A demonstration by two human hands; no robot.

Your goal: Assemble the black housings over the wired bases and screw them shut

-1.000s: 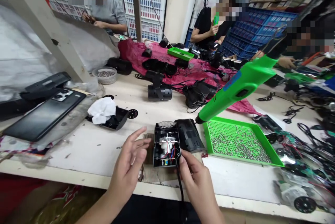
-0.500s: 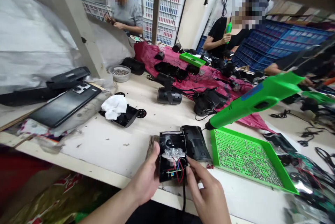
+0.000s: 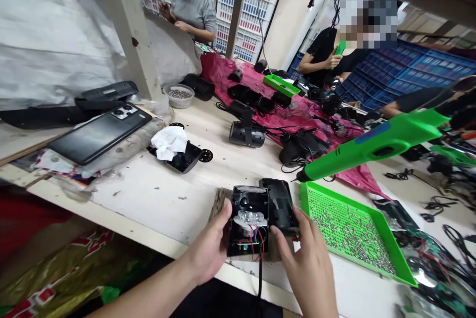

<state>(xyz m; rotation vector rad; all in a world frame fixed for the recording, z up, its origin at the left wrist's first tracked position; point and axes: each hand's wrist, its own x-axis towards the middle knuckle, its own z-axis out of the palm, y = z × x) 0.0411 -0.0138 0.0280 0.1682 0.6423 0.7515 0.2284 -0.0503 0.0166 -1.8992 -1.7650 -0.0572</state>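
by the table's (image 3: 148,201) near edge, the left hand (image 3: 208,248) clasps the open housing (image 3: 247,202); the right hand (image 3: 307,248), half-curled, meets the black cover (image 3: 277,201), grip unclear.

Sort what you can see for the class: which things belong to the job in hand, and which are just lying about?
Job in hand:
- open housing, held by the left hand
- cover, at the right hand
- probably screwdriver and screw tray, close by

Lying about, it seems:
- phone
- white wad
- pink sheet
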